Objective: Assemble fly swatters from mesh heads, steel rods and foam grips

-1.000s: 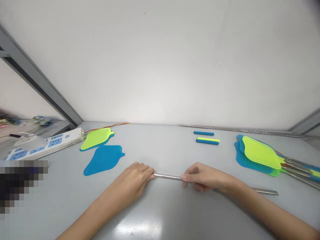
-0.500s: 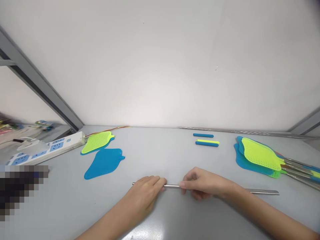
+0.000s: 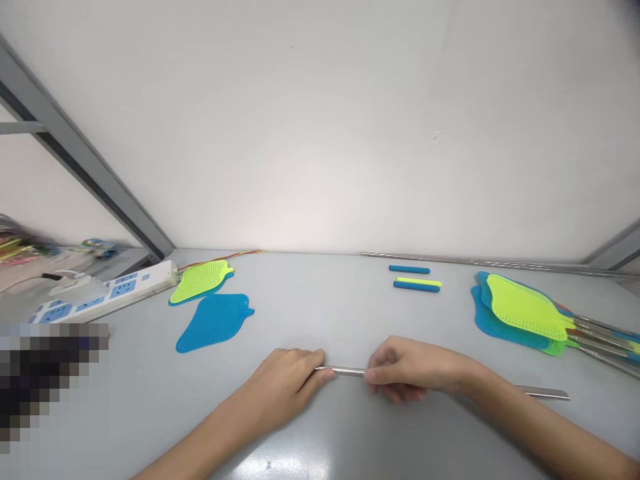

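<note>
the rod (image 3: 349, 371) is shiny metal, the blue paddle (image 3: 215, 323) matt plastic, the tabletop (image 3: 320, 307) smooth and glossy.

On the table (image 3: 320, 313), a power strip (image 3: 165, 275) lies far left, with swatter heads (image 3: 215, 322) just right of it. Right of centre, sleeves (image 3: 417, 287) lie before rods (image 3: 475, 262) along the wall (image 3: 320, 133); farther right, swatters (image 3: 530, 310) lie behind the tube (image 3: 349, 371) spanning left hand (image 3: 295, 377) and right hand (image 3: 407, 369).

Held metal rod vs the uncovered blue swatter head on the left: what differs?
The metal rod is silvery and slim; the swatter head is blue and broad. The left hand and right hand grip the rod, while the swatter head lies untouched on the table.
</note>
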### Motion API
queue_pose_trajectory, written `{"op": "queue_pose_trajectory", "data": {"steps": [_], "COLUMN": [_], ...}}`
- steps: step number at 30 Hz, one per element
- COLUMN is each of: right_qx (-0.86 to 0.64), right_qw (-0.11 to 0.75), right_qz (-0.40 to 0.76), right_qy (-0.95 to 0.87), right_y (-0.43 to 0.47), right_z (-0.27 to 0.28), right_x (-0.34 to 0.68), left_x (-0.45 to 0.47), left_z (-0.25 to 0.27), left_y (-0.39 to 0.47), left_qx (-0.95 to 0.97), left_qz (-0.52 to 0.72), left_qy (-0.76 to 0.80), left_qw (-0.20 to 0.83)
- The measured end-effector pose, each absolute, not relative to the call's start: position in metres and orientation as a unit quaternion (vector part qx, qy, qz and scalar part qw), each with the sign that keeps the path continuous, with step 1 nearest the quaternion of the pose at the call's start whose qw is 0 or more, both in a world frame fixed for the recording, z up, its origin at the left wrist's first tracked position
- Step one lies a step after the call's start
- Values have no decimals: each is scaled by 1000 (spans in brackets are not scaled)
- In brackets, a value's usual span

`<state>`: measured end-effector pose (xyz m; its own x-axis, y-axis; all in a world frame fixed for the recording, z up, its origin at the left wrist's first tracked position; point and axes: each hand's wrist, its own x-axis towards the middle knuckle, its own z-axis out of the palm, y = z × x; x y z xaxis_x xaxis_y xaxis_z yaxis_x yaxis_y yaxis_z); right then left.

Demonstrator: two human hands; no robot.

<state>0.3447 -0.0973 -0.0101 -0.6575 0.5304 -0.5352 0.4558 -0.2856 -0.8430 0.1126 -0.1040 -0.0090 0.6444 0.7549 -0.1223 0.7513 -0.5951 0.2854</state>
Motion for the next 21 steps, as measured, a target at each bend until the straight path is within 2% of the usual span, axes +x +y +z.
{"op": "queue_pose_trajectory", "data": {"steps": [21], "right_qx": [-417], "right_qw": [57], "right_qz": [686], "right_qy": [-594], "right_y": [-99], "right_z": [-18], "right_x": [342], "left_x": [111], "left_z": [-6], "left_y": [-104], "left_qx": [888], "left_qz": [2], "left_qy": [425], "left_qw": [176]}}
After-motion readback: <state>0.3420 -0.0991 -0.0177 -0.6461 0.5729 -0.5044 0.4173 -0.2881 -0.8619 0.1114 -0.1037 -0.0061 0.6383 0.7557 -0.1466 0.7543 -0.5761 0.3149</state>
